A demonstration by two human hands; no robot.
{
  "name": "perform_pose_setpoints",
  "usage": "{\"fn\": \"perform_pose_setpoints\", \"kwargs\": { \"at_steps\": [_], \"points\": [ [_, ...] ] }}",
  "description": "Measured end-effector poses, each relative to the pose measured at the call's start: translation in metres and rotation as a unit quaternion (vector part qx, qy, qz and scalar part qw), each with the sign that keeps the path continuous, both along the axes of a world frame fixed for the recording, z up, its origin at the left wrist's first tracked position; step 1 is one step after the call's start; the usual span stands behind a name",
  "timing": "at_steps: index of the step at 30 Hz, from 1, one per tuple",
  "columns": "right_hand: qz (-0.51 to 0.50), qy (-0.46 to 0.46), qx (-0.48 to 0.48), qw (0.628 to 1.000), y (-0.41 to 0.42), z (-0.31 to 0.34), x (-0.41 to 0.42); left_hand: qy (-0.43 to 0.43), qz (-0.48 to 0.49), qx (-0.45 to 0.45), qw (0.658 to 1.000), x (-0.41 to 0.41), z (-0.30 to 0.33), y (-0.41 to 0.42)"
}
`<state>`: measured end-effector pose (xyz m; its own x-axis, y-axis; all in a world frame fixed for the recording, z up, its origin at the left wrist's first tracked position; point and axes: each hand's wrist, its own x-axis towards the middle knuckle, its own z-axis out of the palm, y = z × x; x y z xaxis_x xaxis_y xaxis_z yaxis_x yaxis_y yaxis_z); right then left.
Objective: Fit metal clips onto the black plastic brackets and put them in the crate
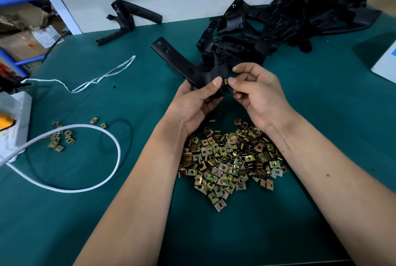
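My left hand [194, 99] grips the bracket [188, 66] by its thick lower end, with the thumb laid across the front, and the long flat arm of the bracket points up and away to the left. My right hand [255, 92] pinches one clip [225, 81] between thumb and forefinger, and the clip touches the edge of the bracket just beside my left thumb. The other fingers of the right hand are curled loosely. Both hands are above the far edge of the clip pile [230, 158], which lies on the green mat [128, 98] between my forearms. The clips in the pile are small, folded, squarish pieces of yellowish shiny metal, each with a hole. A smaller group of clips [61, 136] lies far left of the pile, by a white cable [85, 180] that makes a loop on the mat. Beyond the pile, behind my hands, there is a heap of brackets [289, 19], matte black plastic with round holes, tangled over each other. One single bracket [128, 17] leans at the far edge, left of the heap. A thin white string [100, 77] lies left of my hands.
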<state>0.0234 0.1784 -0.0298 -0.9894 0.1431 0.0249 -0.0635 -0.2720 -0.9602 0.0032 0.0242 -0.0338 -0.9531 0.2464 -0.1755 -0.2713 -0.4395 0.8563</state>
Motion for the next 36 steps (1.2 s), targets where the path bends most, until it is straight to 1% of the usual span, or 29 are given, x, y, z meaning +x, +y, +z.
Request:
{"fn": "perform_pose_setpoints", "kwargs": {
  "at_steps": [5,7,9,11,14,21,25,27,28,29,31,32,34,36],
  "points": [
    [-0.010,0.042,0.074,0.996,0.001,0.000,0.000,0.021,0.009,-0.002,1.000,0.002,0.000,0.005],
    [-0.029,0.068,0.137,0.988,0.001,0.000,-0.001,0.039,0.012,-0.011,0.999,0.003,-0.001,0.006],
    [-0.052,0.098,0.226,0.968,0.001,0.000,-0.001,0.057,0.023,-0.024,0.998,0.003,-0.003,0.008],
    [-0.069,0.122,0.285,0.948,-0.001,0.001,0.000,0.064,0.041,-0.032,0.997,0.002,-0.004,0.010],
    [-0.082,0.147,0.305,0.937,-0.004,0.003,0.000,0.058,0.049,-0.028,0.997,0.001,-0.006,0.011],
    [-0.067,0.166,0.323,0.929,-0.004,0.005,0.001,0.048,0.041,-0.018,0.998,-0.001,-0.007,0.008],
    [-0.037,0.153,0.310,0.938,-0.003,0.006,-0.003,0.044,0.055,-0.049,0.996,-0.004,0.001,-0.003],
    [-0.006,0.130,0.314,0.940,-0.007,0.005,-0.008,0.035,0.077,-0.035,0.996,-0.009,0.008,-0.017],
    [0.002,0.111,0.339,0.934,-0.009,0.005,-0.012,0.027,0.096,-0.018,0.995,-0.011,0.011,-0.024],
    [0.008,0.095,0.385,0.918,-0.011,0.004,-0.017,0.019,0.119,0.000,0.993,-0.014,0.013,-0.032],
    [0.031,0.077,0.489,0.868,-0.017,0.003,-0.028,0.012,0.160,0.035,0.986,-0.019,0.015,-0.047],
    [0.047,0.069,0.521,0.849,-0.023,0.003,-0.031,0.014,0.174,0.050,0.983,-0.020,0.014,-0.054],
    [0.080,0.068,0.559,0.823,-0.038,0.004,-0.036,0.015,0.191,0.065,0.979,-0.022,0.012,-0.064],
    [0.098,0.082,0.595,0.794,-0.057,0.006,-0.041,0.011,0.204,0.063,0.977,-0.024,0.010,-0.068]
  ]
}}
